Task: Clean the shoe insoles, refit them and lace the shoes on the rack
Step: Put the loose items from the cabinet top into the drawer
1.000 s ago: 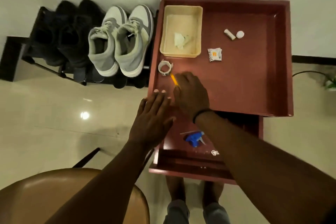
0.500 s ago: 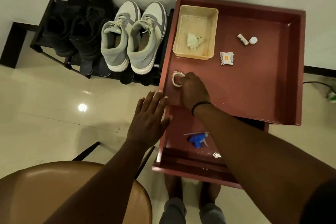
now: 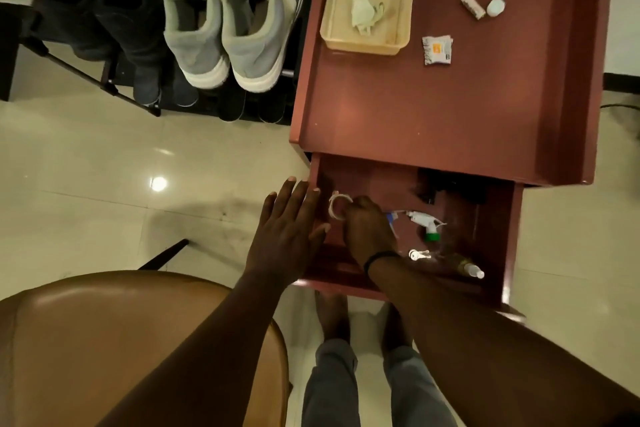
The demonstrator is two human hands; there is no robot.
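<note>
White, thin and looped, a ring [image 3: 338, 206] of what may be tape or cord sits pinched at the fingertips of the right hand [image 3: 367, 229], which reaches down into the open drawer [image 3: 498, 236] with its fingers curled; a dark band circles that wrist. At nine o'clock from it, the left hand [image 3: 289, 229] lies flat with fingers straight and close together, its fingertips at the drawer's left wall; whether it presses the wall I cannot tell. At three o'clock of the right hand, inside the drawer, lie a spray head [image 3: 424, 221] with a green collar, a small bunch of keys [image 3: 417, 255] below it, and a bottle [image 3: 467, 267] on its side toward four o'clock; dark things fill the drawer's back corner, too dim to name. At twelve o'clock the red cabinet top [image 3: 433, 114] carries a cream tray [image 3: 332, 10] with a crumpled cloth [image 3: 363, 14] in it, a sachet [image 3: 437, 49], a small tube [image 3: 472, 6] and a white cap [image 3: 496, 7] just beside it. At eleven o'clock the grey shoes [image 3: 228, 21] stand side by side on the black rack [image 3: 104, 80], laced, heels toward the viewer, with dark shoes [image 3: 100, 0] to their left and flat dark shapes on the shelf below that may be insoles. At seven o'clock is a brown chair seat [image 3: 121, 340], and at six o'clock bare feet on pale tile.
</note>
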